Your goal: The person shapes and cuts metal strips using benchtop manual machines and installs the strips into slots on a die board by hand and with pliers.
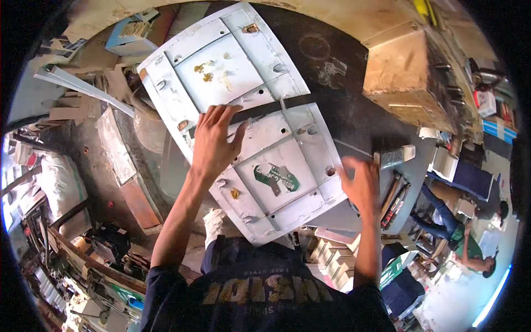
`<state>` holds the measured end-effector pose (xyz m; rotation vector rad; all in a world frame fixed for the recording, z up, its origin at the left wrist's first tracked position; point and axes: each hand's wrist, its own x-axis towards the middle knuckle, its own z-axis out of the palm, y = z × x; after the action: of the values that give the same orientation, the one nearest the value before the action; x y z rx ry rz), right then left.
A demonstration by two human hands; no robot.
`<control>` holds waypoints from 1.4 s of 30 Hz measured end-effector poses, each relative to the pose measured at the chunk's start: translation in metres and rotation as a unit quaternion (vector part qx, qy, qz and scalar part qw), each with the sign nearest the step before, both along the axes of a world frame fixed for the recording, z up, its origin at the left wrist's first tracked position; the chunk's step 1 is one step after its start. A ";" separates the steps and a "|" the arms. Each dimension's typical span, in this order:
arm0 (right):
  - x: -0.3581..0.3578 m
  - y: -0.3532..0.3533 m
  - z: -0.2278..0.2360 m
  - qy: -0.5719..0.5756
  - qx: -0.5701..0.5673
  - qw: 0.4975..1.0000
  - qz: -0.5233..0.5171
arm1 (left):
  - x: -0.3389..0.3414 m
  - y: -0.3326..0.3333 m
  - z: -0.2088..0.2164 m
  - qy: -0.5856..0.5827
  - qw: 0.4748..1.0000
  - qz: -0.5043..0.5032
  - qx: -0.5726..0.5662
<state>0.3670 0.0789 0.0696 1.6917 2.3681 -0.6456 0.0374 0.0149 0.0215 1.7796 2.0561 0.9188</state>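
Head view shows me a large pale metal panel [243, 110], ribbed and dented, with rust flecks and a torn green sticker [276, 177], lying across the dark desk [343, 72] and jutting over its near edge. My left hand [214, 141] lies spread flat on it beside a dark strap. My right hand [360, 185], blurred, grips the panel's right edge.

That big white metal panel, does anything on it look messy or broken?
Yes. The white metal panel has yellowish crusty blobs stuck on its upper section, rusty patches at some corners, and a torn green sticker near the middle. It also lies crooked on the dark workbench, under the left hand.
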 end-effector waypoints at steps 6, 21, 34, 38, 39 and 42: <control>-0.065 0.106 -0.041 0.180 0.203 0.938 0.217 | -0.001 0.039 -0.020 0.031 0.995 -0.042 -0.088; -0.127 0.105 -0.056 0.255 0.125 0.883 0.375 | -0.021 -0.071 -0.023 0.011 0.997 0.075 -0.025; -0.122 0.104 -0.064 0.242 0.119 0.892 0.362 | 0.000 -0.041 -0.037 0.022 0.999 0.034 -0.019; -0.121 0.104 -0.066 0.245 0.134 0.885 0.372 | 0.000 -0.042 -0.048 0.014 1.000 0.011 0.009; -0.121 0.104 -0.066 0.242 0.132 0.886 0.372 | 0.001 -0.043 -0.048 0.011 1.000 0.009 0.011; -0.121 0.106 -0.067 0.247 0.141 0.883 0.374 | 0.001 -0.040 -0.049 0.002 1.000 0.011 0.013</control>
<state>0.2455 0.1852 0.0025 0.5493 3.2823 -0.6446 0.0386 -0.0256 -0.0272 1.7767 2.0786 0.9535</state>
